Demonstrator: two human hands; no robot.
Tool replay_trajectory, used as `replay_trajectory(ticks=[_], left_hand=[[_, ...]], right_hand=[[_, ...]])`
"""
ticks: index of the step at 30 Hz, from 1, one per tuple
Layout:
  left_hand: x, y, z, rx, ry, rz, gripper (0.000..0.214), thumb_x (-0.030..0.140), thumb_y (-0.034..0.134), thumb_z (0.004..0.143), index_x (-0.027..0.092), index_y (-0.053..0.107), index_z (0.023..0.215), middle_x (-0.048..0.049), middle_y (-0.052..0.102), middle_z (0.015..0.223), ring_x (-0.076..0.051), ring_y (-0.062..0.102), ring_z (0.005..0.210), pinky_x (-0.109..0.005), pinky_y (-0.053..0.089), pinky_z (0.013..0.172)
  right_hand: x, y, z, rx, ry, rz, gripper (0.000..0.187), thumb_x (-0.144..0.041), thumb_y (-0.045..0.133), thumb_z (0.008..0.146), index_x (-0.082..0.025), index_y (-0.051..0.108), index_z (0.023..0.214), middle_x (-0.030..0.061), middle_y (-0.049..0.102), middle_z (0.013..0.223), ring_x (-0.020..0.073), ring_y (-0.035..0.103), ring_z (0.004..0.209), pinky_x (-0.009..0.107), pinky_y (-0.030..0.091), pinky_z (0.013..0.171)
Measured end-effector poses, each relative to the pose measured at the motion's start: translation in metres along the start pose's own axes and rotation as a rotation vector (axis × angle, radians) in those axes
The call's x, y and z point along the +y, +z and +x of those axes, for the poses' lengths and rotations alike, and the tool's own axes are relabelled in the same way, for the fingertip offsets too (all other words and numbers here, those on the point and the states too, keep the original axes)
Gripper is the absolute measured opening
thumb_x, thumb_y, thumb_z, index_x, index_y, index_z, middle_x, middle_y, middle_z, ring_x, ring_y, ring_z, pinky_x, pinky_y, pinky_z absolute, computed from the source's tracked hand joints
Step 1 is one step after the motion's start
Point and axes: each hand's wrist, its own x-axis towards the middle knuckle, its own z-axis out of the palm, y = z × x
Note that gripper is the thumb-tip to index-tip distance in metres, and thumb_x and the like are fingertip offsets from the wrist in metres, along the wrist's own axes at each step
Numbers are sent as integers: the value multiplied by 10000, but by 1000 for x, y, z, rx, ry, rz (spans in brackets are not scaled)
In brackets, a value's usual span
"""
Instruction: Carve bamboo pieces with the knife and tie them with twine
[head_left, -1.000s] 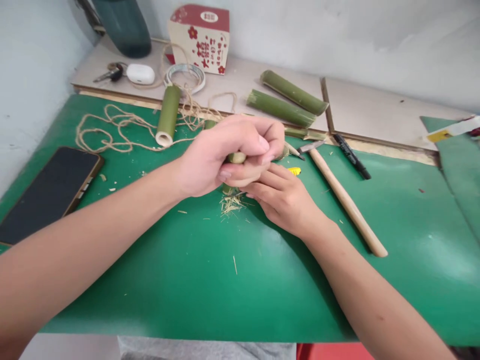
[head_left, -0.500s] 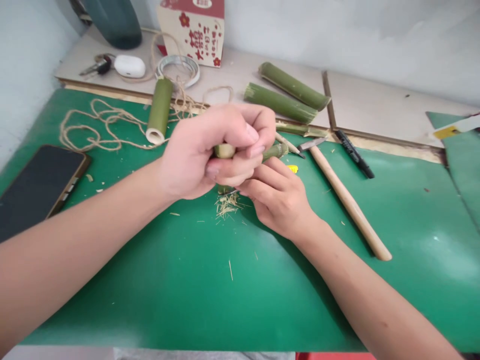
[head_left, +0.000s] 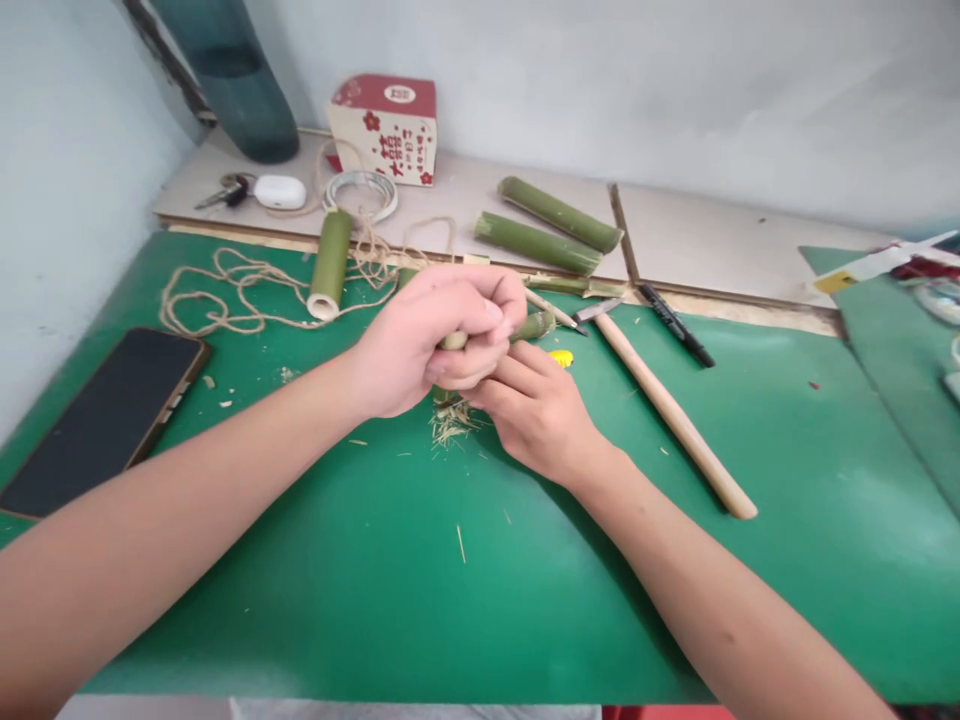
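Observation:
My left hand (head_left: 431, 335) is closed in a fist round a short green bamboo piece (head_left: 534, 325), whose end sticks out to the right of my knuckles. My right hand (head_left: 536, 410) sits just under and right of it, fingers curled against the bamboo's lower end; whatever it holds is hidden. A small heap of pale bamboo shavings (head_left: 448, 425) lies on the green mat (head_left: 525, 590) directly below both hands.
A hammer (head_left: 667, 410) lies right of the hands, a black pen (head_left: 675, 325) beyond it. Bamboo tubes (head_left: 330, 262) (head_left: 536, 243) (head_left: 561, 214), twine (head_left: 247, 285), a phone (head_left: 97, 420), keys, an earbud case (head_left: 280, 191) and a red-topped box (head_left: 384, 130) lie behind and left.
Both hands keep the same hold on the bamboo piece. The view has tilted up and back a little, so everything sits slightly lower in the picture.

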Motion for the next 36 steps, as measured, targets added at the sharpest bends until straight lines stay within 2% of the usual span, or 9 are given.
replay_trajectory(ticks=[5,9,13,16,21,24,28,32,36], left_hand=[[-6,3,1,3,57,-21,189,185,624,824,186,505,677,79,312,443,-45,169,382,-245,134,418],[-9,6,1,57,91,-3,178,160,570,860,189,499,700,84,295,451,-44,151,384,-249,151,418],[-9,9,0,106,156,-5,213,127,523,859,182,490,656,76,298,456,-38,167,376,-237,159,411],[-7,11,-2,157,138,-5,218,119,522,843,190,481,641,77,296,445,-42,153,377,-231,158,405],[-5,13,-4,199,89,15,163,145,559,812,190,493,670,86,290,429,-46,162,376,-204,169,406],[-5,10,-3,168,87,-13,159,171,578,820,187,508,679,90,278,428,-42,140,380,-198,146,406],[-2,1,-1,92,84,-49,131,172,555,833,181,531,704,98,251,427,-40,114,379,-192,166,412],[1,-10,-1,-6,71,-54,143,216,563,854,185,530,719,100,236,420,-43,119,371,-192,198,410],[3,-16,-2,-138,43,-61,182,263,584,870,187,534,712,95,248,417,-45,134,353,-208,209,402]], right_hand=[[-2,-1,-1,98,-45,-31,253,-95,513,987,-253,707,1029,57,701,903,232,562,869,387,473,751],[-3,1,0,118,-55,-48,262,-72,512,963,-256,684,1033,58,705,919,236,558,868,393,459,728],[-6,3,4,155,-57,-82,326,-32,472,926,-258,693,1006,50,678,846,224,480,764,378,399,663],[-8,3,10,111,-23,-95,318,-21,477,898,-238,703,950,52,666,820,226,460,757,369,394,667],[-10,2,17,-47,40,-88,251,-21,534,865,-202,708,866,73,682,860,233,499,828,366,413,726],[-9,-1,15,-75,48,-66,251,-57,525,937,-213,722,939,70,680,892,229,510,867,363,408,756],[-7,-6,6,6,34,-66,258,-81,485,1005,-212,699,943,54,668,868,206,503,834,354,400,752],[-5,-6,4,82,-16,-39,245,-91,481,1028,-216,680,957,43,684,880,198,537,850,355,410,750],[-5,-3,6,88,-45,-27,215,-110,506,1028,-208,685,962,47,696,905,203,557,882,359,432,758]])
